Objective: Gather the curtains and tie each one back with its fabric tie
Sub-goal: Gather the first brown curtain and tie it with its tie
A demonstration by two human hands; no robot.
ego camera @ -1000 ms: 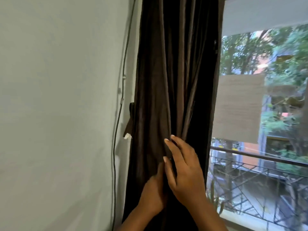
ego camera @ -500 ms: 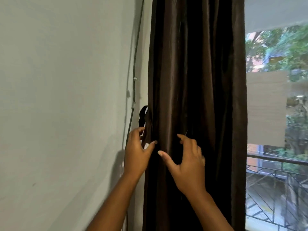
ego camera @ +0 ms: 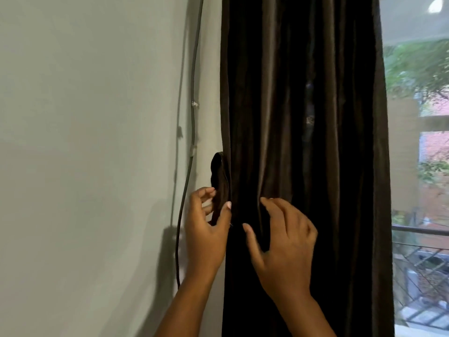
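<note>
Left hand pinches tie (no writing).

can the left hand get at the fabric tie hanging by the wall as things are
Probably yes: the left hand is already at the fabric tie, its fingers closing round the lower end, and nothing lies between them.

Daylight enters through the window at right; the dark curtain swallows detail, soft shadows fall on the wall, edges blur slightly.

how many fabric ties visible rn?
1. The fabric tie hangs at the curtain's left edge by the wall, left hand gripping it. Others may be hidden.
</note>
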